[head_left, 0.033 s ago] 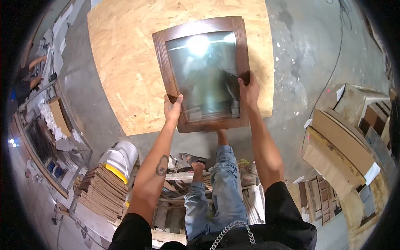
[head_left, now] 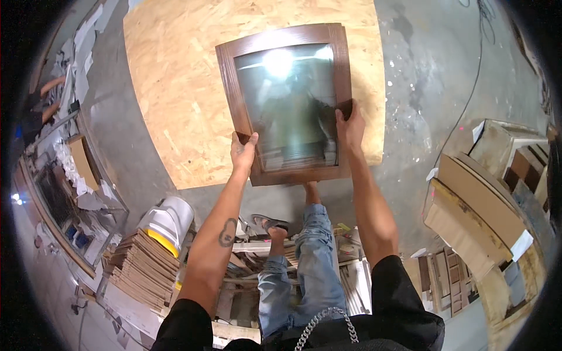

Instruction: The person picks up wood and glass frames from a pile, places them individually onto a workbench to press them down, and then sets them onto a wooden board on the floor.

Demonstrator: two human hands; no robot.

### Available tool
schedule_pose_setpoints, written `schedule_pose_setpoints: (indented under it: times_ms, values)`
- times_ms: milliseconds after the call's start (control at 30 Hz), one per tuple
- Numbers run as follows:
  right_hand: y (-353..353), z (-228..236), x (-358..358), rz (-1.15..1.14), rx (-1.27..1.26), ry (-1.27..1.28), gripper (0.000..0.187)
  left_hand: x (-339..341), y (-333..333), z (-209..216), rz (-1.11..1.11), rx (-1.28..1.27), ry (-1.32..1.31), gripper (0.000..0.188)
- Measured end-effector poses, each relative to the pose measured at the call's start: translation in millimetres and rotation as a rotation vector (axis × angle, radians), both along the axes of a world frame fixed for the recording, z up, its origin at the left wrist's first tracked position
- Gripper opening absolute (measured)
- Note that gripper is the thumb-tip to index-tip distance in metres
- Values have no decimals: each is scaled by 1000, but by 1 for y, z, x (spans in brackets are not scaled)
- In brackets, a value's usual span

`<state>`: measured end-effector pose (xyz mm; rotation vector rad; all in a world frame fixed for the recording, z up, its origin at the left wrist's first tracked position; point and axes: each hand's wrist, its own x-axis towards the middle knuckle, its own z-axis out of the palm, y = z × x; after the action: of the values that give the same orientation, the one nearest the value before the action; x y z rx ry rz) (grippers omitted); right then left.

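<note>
Currently we hold the brown-framed glass door [head_left: 288, 102] out at twelve o'clock, left hand [head_left: 243, 151] and right hand [head_left: 349, 126] each clasping a side rail, so it is lifted but not yet resting on the chipboard sheet [head_left: 175, 88] below.

Woodworking workshop: bare concrete floor [head_left: 445, 76] spotted with paint, a large sheet of chipboard [head_left: 187, 88] laid on it, stacks of cut wooden panels [head_left: 137, 266], wood-framed doors leaning in rows [head_left: 445, 281], and cardboard boxes [head_left: 474, 216].
</note>
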<state>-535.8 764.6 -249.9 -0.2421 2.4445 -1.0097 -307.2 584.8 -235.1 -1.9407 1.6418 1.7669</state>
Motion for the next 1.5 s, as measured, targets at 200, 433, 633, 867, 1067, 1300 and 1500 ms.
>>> schedule_pose_setpoints:
  times_ms: [200, 433, 633, 867, 1067, 1300, 1500]
  values:
    - [-16, 5, 0, 64, 166, 122, 40, 7, -1, -8, 29, -71, -89, 40]
    - [-9, -4, -5, 130, 231, 187, 46, 1, 1, -6, 64, -52, -42, 38]
    - [-12, 5, -3, 121, 194, 117, 47, 20, -3, -7, 11, -21, 57, 45]
    - [58, 1, 50, 128, 324, -114, 46, 66, 44, 1, -95, 238, -179, 62]
    - [60, 2, 46, 112, 379, -69, 46, 57, 44, 13, -6, 233, -227, 58]
    - [69, 2, 50, 46, 311, -91, 42, 72, 46, -2, 53, 370, -107, 73]
    - [64, 3, 42, 36, 344, -170, 42, 71, 34, -10, 98, 429, -130, 79]
